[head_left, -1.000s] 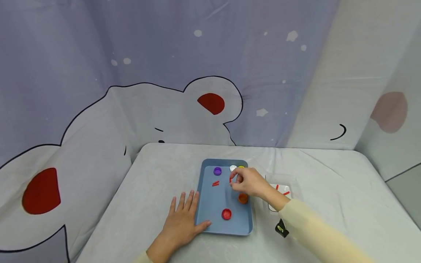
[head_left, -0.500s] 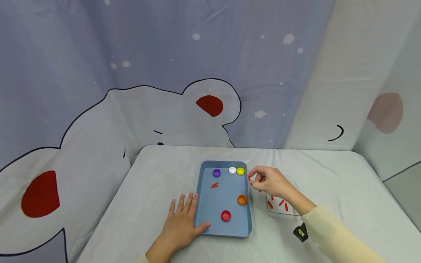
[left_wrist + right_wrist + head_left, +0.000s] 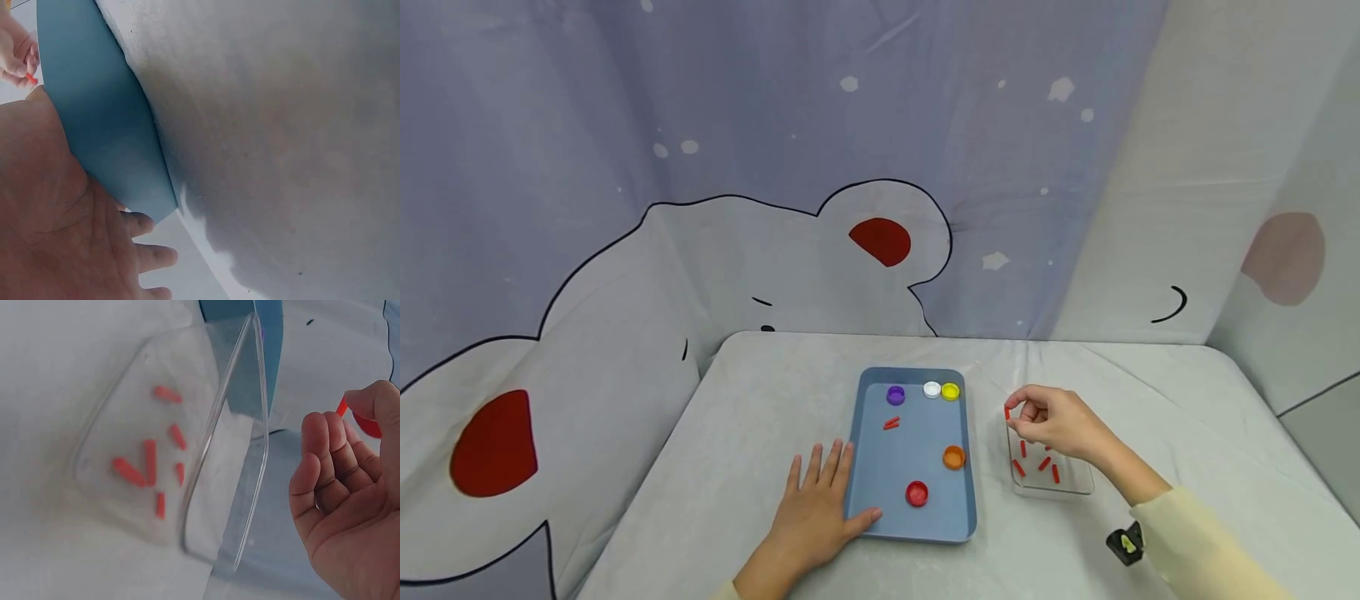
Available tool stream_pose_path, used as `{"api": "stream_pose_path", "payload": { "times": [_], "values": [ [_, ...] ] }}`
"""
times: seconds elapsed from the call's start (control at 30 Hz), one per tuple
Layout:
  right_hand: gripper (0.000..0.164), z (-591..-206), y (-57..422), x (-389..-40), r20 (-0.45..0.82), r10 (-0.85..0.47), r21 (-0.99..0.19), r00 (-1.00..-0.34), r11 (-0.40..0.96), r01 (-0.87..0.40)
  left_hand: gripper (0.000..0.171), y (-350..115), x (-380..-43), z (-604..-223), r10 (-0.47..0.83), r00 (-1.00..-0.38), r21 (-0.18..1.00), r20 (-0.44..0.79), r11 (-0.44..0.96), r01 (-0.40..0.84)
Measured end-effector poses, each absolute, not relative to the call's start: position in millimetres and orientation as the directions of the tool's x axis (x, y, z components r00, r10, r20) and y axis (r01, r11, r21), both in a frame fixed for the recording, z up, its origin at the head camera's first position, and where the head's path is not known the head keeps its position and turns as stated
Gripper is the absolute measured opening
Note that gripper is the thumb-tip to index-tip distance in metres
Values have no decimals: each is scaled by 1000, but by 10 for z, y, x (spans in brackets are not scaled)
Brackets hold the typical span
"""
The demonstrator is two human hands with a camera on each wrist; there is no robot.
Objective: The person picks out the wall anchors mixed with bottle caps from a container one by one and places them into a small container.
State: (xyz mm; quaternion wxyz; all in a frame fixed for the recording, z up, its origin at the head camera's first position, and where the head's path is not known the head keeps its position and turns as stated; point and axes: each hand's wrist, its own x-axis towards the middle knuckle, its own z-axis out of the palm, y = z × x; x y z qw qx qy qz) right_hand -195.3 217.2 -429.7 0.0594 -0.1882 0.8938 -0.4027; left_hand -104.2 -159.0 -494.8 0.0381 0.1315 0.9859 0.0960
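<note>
My right hand (image 3: 1054, 421) pinches a small red stick (image 3: 1007, 412) between thumb and forefinger, above the back of a clear plastic box (image 3: 1054, 492). Several more red sticks (image 3: 150, 462) lie in that box. My left hand (image 3: 812, 512) lies with fingers spread by the left edge of a blue tray (image 3: 887, 475), its thumb over the near left rim. Two red sticks (image 3: 891, 423) lie on the tray. In the left wrist view the palm (image 3: 56, 206) and some fingertips show beside the tray wall.
On the tray stand small round cups or caps: purple (image 3: 896, 396), white (image 3: 932, 390), yellow (image 3: 951, 392), orange (image 3: 953, 457) and red (image 3: 917, 493). A white cloth (image 3: 760, 400) covers the table. A printed curtain (image 3: 737, 250) hangs behind it.
From above the tray, my right hand has moved right to the clear box, with the red stick still pinched. The box has come into fuller view. My left hand has stayed in place.
</note>
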Motion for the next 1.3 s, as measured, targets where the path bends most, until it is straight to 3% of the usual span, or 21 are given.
{"api": "stream_pose_path", "payload": {
  "times": [0.53, 1.3],
  "values": [
    [19, -4379, 2502, -1826, 95, -348, -706, -933, 637, -310, 101, -1585, -1045, -4970, 270, -962, 191, -46, 948, 257],
    [18, -4398, 2625, -1818, 90, -327, -699, -941, 652, -293, 101, -1589, -1046, -4974, 264, -964, 187, -39, 949, 253]
  ]
}}
